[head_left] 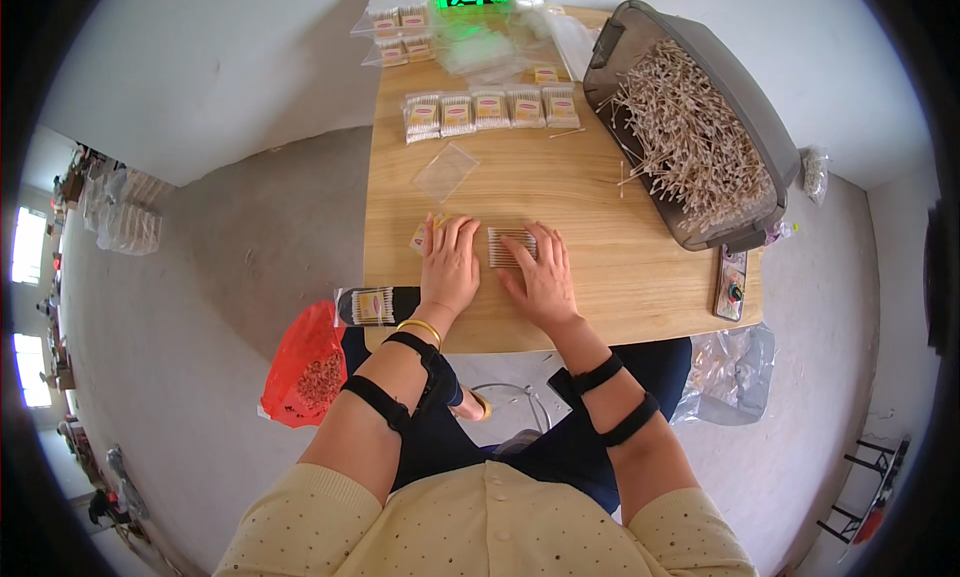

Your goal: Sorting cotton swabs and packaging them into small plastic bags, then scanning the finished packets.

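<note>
Near the front of the wooden table (600,287), a flat row of cotton swabs (500,249) lies side by side. My right hand (545,277) rests over its right part, fingers spread and touching the swabs, so part of the row is hidden. My left hand (452,267) lies palm down just left of the row, its fingers stretched out. Under or beside its fingertips is a small yellow and white card (418,239), partly covered. Beyond that hand lies a clear plastic sleeve (446,172), which looks flat.
A grey bin (770,142) of loose swabs lies tipped at the right. Filled swab packs (490,108) line the back, near clear bags (485,52). A phone-like case (730,282) sits at the right edge. A red bag (290,367) hangs low on the left.
</note>
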Available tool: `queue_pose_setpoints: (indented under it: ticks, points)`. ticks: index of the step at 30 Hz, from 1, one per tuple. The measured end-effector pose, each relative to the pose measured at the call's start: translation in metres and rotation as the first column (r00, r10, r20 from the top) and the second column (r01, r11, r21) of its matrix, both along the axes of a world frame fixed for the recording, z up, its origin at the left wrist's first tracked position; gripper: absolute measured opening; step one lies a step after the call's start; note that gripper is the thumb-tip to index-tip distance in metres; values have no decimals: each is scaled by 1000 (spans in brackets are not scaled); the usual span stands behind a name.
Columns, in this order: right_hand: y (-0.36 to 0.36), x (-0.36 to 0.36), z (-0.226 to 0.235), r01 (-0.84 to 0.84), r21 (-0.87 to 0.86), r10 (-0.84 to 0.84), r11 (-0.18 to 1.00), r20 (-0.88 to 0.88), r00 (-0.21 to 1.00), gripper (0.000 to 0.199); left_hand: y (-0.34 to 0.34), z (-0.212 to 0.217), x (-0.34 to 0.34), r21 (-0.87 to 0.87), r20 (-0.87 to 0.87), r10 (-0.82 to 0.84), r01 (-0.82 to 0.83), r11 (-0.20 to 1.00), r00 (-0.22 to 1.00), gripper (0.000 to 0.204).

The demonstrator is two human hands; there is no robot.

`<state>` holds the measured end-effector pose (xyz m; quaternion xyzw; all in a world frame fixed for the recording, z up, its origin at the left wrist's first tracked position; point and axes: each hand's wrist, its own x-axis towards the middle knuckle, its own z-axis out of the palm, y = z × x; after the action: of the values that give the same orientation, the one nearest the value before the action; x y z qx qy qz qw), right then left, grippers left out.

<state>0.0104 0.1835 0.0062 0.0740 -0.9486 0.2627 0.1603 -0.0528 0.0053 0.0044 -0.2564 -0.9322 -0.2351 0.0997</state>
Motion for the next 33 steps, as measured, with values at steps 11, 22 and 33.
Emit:
queue_pose_setpoints:
  ticks: [11,22,33]
  points:
    - [-1,-10,2,13,-8,-13,1000,-8,1000,49,-1,-2,-1,-13,-14,-3,3,1000,1000,47]
    - [3,-14,-3,28,41,-29,999,33,999,60,1,-1,1,15,-27,-8,8,1000,1000,46]
    - [8,9,-1,22,95,-34,995,131,991,87,-8,5,4,-80,-2,-104,104,991,995,49]
